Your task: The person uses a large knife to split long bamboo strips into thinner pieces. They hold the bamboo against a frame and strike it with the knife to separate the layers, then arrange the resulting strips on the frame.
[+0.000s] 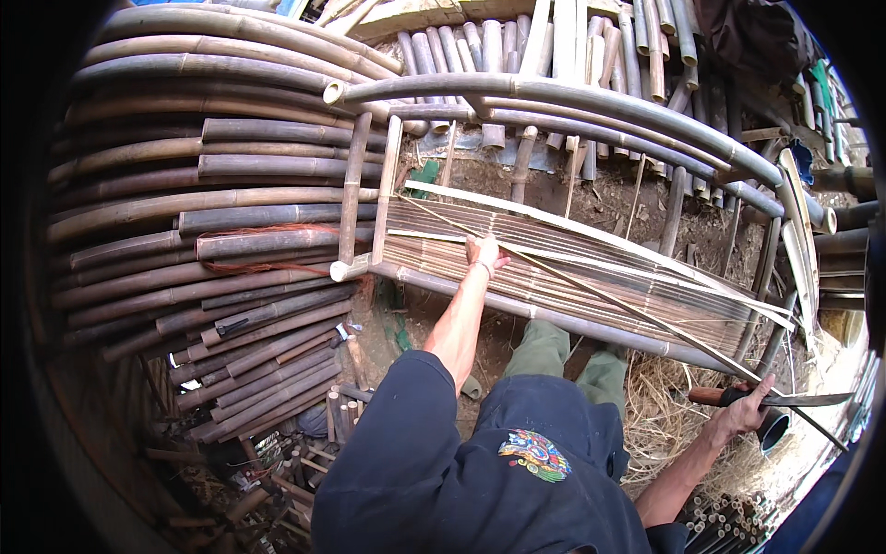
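Before me stands a bamboo bench frame (554,312) with thin slats (448,247) laid lengthwise across its seat. Slantwise over it runs a long, thin dark bamboo strip (637,316). Near the seat's left part, my left hand (480,251) is closed on this strip, just above the slats. My right hand (746,414), out past the bench's right end, is closed around a machete with a wooden handle (707,396) and a dark blade (814,401). The strip also passes at that hand's fingers. Two pale split strips (591,224) lie over the seat.
Stacked bamboo poles (268,166) fill the left side. More cut bamboo lengths (489,55) lie beyond the bench's curved top rail (572,90). Straw-like shavings (664,415) cover the ground at the right. A dark cylindrical container (773,430) is by my right hand.
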### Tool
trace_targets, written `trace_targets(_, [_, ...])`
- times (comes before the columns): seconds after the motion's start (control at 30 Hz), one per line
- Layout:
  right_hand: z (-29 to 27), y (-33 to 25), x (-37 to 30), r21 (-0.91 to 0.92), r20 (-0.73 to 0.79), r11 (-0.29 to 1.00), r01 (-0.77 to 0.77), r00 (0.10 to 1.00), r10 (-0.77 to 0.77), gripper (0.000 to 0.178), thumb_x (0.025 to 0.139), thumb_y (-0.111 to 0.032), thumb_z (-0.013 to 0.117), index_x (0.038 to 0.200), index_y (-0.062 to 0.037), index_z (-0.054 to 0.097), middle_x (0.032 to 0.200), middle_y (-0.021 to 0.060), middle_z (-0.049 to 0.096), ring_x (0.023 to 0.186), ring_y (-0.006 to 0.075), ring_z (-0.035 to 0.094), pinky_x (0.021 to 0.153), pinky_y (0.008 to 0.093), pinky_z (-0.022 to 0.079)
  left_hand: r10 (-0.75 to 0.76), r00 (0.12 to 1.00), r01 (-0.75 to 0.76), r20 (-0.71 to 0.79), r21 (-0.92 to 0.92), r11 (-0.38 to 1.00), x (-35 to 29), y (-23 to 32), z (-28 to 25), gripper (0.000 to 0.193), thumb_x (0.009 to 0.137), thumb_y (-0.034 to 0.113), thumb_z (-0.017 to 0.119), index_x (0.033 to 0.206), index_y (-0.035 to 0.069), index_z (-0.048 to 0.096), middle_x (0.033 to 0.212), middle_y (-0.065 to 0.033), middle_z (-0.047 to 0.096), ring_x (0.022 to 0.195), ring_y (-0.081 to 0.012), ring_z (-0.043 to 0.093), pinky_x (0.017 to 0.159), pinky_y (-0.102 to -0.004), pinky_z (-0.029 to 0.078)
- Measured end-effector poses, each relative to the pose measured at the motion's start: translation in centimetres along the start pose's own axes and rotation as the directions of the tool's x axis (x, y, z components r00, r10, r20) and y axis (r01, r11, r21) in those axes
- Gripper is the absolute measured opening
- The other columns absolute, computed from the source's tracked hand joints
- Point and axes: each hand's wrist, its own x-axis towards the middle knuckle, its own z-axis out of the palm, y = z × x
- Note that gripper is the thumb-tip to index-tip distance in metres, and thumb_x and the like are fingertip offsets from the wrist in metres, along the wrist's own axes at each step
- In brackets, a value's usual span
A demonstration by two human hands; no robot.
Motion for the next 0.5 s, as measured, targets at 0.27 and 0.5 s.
trace_targets(0.27, [-0.2, 2.6, 5.0, 0.029, 0.041, 1.000, 0.001, 0.999, -0.002, 0.029, 0.084, -0.024, 0.076, 0.085, -0.0014, 0.057, 0.071, 0.0058, 0.058, 0.051, 0.0118, 0.049, 0.043, 0.0226, 0.039, 0.056, 0.995, -0.059, -0.079, -0.045, 0.997, -1.3, -0.4, 2.3, 0.027, 0.092, 0.013, 0.052, 0.110, 0.004, 0.033, 0.089, -0.0204, 0.059, 0.067, -0.0313, 0.065, 0.054, -0.0440, 0.059])
trace_targets(0.5, [0.8, 3.9, 6.9, 0.029, 0.051, 0.990, -0.137, 0.989, 0.136, 0.035, 0.082, -0.030, 0.077, 0.084, -0.0010, 0.057, 0.067, 0.0062, 0.057, 0.049, 0.0127, 0.051, 0.043, 0.0242, 0.042, 0.090, 0.995, -0.096, -0.052, -0.124, 0.988, -3.2, 0.6, 4.4, 0.024, 0.096, 0.020, 0.049, 0.106, 0.002, 0.037, 0.083, -0.0206, 0.061, 0.061, -0.0282, 0.065, 0.049, -0.0376, 0.057])
